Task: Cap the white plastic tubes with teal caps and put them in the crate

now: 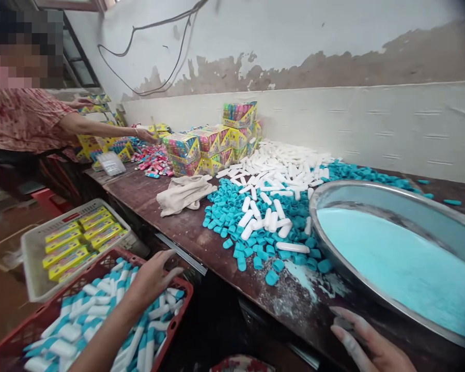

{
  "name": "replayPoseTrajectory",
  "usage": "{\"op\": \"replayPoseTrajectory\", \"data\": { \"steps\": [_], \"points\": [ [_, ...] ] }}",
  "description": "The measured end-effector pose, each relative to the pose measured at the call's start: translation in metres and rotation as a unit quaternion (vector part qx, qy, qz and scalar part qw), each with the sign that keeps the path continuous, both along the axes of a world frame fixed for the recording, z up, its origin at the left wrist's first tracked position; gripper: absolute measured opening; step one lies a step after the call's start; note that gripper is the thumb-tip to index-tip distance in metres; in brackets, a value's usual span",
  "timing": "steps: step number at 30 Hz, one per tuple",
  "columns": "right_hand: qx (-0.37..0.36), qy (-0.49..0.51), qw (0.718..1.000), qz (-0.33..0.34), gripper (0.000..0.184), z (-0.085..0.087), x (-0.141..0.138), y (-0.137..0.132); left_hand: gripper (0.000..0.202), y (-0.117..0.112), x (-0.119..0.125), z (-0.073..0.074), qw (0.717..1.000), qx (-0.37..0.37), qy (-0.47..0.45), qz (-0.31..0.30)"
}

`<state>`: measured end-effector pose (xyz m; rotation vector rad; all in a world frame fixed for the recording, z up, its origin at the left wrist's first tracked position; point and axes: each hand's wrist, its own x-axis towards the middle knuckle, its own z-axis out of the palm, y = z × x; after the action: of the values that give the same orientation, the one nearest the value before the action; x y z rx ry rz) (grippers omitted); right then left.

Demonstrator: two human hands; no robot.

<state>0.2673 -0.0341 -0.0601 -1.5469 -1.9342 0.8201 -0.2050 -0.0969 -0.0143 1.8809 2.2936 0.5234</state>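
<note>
Patches of grey-brown show through a peeling white wall (256,70) above a long dark reddish-brown table (143,194). At far left a person in a red-and-white patterned shirt (27,121) stretches an arm toward scattered pink and blue pieces (155,159). Below stands a pale plastic crate (34,287) with small yellow boxes (67,253). Nearer, a red plastic crate (186,294) is full of white tubes with blue ends (64,347); the left hand (152,276) is over them, thumb and fingers apart. Farther right on the table lie a crumpled beige cloth (186,194), stacked yellow-edged display boxes (213,144) behind it, and loose white plastic tubes (273,219) heaped among turquoise plastic caps (227,209). Near the table's front edge, the powdery right hand (383,351) has thumb and forefinger apart; whether the greyish patch between them is something held, one cannot tell. Just beyond stands a large round metal basin (422,212) of pale blue powder (391,268)
</note>
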Motion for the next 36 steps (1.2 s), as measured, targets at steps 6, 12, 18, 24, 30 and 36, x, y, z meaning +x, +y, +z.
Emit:
{"op": "replayPoseTrajectory", "data": {
  "steps": [6,12,18,24,30,36],
  "points": [
    [0.088,0.018,0.995,-0.031,0.028,0.004,-0.013,-0.017,0.021,0.104,0.14,0.025,0.965,0.09,-0.068,-0.236],
    [0.167,0.009,0.986,-0.022,0.022,0.015,-0.023,-0.026,0.015,0.157,0.236,0.018,0.945,0.02,0.019,-0.327],
    [0.176,0.029,0.984,-0.012,0.021,0.028,-0.036,-0.02,0.018,0.164,0.236,0.019,0.95,-0.012,-0.024,-0.312],
    [0.18,0.118,0.976,-0.041,0.024,0.056,-0.069,-0.002,0.026,0.106,0.224,0.027,0.851,-0.125,-0.363,-0.359],
    [0.196,0.221,0.955,-0.021,0.007,0.075,-0.09,-0.003,0.032,0.076,0.241,0.026,0.788,-0.146,-0.5,-0.329],
    [0.239,0.082,0.967,0.023,0.012,0.136,-0.03,0.008,0.028,0.073,0.211,0.004,0.893,0.077,-0.325,-0.3]
  ]
}}
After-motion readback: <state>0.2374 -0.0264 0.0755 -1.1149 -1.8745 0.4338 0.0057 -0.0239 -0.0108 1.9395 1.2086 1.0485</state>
